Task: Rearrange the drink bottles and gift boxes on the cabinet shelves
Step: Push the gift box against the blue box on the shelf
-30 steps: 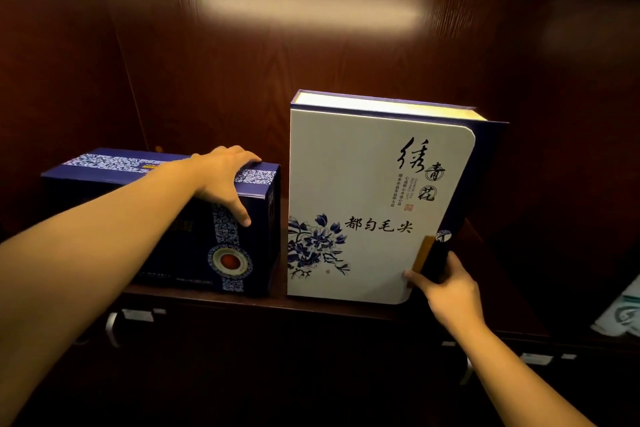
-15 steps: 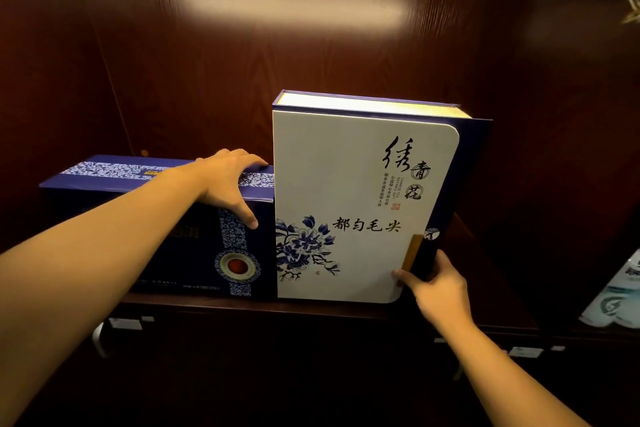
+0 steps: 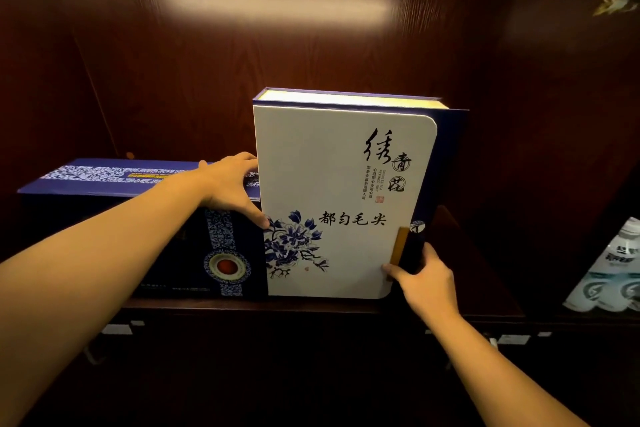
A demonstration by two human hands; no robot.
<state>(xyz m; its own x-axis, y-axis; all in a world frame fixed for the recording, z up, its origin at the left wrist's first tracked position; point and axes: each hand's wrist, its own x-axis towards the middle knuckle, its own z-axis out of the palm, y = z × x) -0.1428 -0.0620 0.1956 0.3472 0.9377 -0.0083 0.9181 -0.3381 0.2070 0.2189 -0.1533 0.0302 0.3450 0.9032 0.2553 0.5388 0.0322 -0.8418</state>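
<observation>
- The white box (image 3: 343,198) stands upright at the centre of the frame, on the dark wooden shelf (image 3: 478,274), its front printed with black calligraphy and a blue flower at lower left.
- Its top edge is lit yellow, and a dark blue spine shows down its right side.
- The blue box (image 3: 138,218) lies lower and longer in the left half of the frame, on the same shelf, with a patterned band and a red round emblem on its front.
- The two boxes sit side by side; the white box's left edge overlaps the blue box's right end in this view, so whether they touch cannot be told.
- The left hand (image 3: 232,184) rests on the blue box's top right corner, fingers curled over the top and the thumb pressed down the front face, right against the white box's left edge.
- The right hand (image 3: 426,281) grips the white box's lower right corner, thumb on the white front and fingers wrapped behind the spine, just below a small tan clasp (image 3: 398,246).
- At the right edge of the frame, pale bottles (image 3: 613,274) with dark labels stand in a neighbouring compartment, well apart from the boxes.
- Small white tags (image 3: 512,338) line the shelf's front edge below.
</observation>
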